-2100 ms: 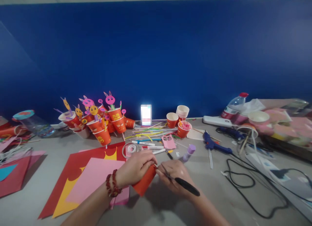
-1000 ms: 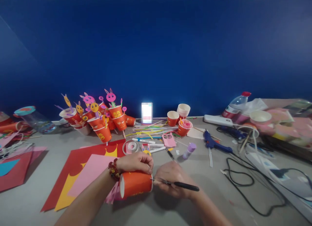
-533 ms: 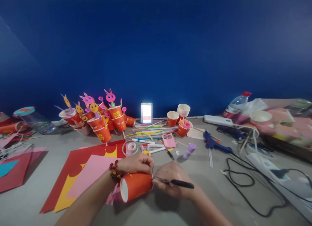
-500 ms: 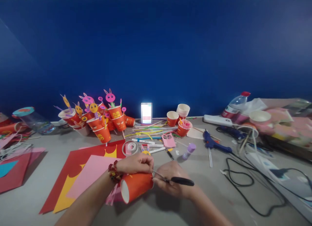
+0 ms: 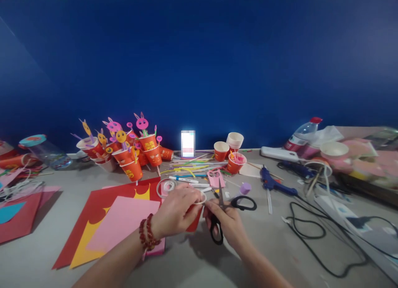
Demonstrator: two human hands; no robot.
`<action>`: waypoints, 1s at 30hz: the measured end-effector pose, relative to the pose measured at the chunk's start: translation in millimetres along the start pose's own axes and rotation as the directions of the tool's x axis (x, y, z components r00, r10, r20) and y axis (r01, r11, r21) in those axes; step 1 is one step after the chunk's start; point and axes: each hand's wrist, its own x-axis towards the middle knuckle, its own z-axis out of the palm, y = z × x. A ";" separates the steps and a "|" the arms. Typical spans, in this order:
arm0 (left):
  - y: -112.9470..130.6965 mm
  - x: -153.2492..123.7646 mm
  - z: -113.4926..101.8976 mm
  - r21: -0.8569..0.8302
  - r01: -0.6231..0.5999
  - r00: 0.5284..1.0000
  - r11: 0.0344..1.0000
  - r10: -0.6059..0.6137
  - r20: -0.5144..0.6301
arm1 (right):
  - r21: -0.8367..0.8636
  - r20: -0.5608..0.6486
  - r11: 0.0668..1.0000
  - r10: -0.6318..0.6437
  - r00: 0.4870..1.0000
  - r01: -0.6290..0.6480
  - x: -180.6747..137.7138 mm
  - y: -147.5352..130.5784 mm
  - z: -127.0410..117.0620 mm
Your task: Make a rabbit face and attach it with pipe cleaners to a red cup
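Across the whole back stands a plain blue panel point(image 5: 199, 64), with a grey bench point(image 5: 295, 259) running in front of it. On the left of the bench lie overlapping sheets: a dark red sheet point(image 5: 96, 203) underneath, a yellow sheet point(image 5: 88, 242) over it, and a pink sheet point(image 5: 124, 217) on top. Behind these, decorated cups point(image 5: 132, 171) crowd together — some carry pink and yellow rabbit faces that stick up. Near the middle, close to the person, the left hand point(image 5: 174, 211) has its fingers closed around a red paper cup point(image 5: 194, 223), mostly hidden beneath it. Just beside it, the right hand point(image 5: 228, 221) grips black-handled scissors point(image 5: 221, 193), the loops spread apart and one blade pointing away from the person. Farther right rests a blue glue gun point(image 5: 280, 187) with its cable. A purple glue-stick cap point(image 5: 245, 188) shows behind the scissors. Smallest is a pale ring point(image 5: 204, 201) between the hands — whether it belongs to the cup is hard to tell.
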 end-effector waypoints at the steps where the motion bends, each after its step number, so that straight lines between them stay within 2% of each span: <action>1: 0.1 -0.3 3.6 0.001 -0.028 0.999 1.000 0.028 -0.036 | 0.022 -0.022 1.000 -0.008 1.000 0.009 0.1 -1.0 1.0; 4: -0.2 -2.1 13.4 -0.027 -0.018 0.992 0.999 0.015 -0.122 | 0.036 -0.071 0.995 -0.086 0.994 0.088 -0.6 -0.2 3.2; 8: 0.9 -4.9 18.6 -0.117 0.096 0.982 0.989 -0.113 -0.152 | -0.072 -0.129 0.983 -0.175 0.976 0.167 -2.3 10.3 0.6; 10: 1.9 -4.8 16.8 -0.197 0.149 0.976 0.969 -0.177 -0.129 | -0.185 -0.108 0.965 -0.206 0.973 0.184 -3.4 13.4 -3.5; 12: 2.4 -3.5 12.5 -0.267 0.186 0.972 0.945 -0.217 -0.089 | -0.320 -0.029 0.914 -0.273 0.962 0.249 -4.6 10.9 -8.0; 16: -0.6 0.2 2.3 -0.324 0.255 0.966 0.911 -0.258 0.034 | -0.516 0.193 0.708 -0.453 0.870 0.483 -5.2 -6.0 -12.8; 20: -6.1 1.5 -2.3 -0.368 0.328 0.944 0.870 -0.293 0.149 | -0.583 0.363 0.518 -0.523 0.771 0.626 -3.7 -15.5 -12.6; 26: -10.4 1.6 -2.6 -0.402 0.408 0.909 0.819 -0.323 0.265 | -0.624 0.492 0.285 -0.580 0.649 0.728 -2.8 -13.8 -12.3; 30: -16.4 1.8 -2.5 -0.395 0.482 0.864 0.782 -0.348 0.365 | -0.622 0.590 0.083 -0.603 0.536 0.778 -2.3 -15.2 -10.6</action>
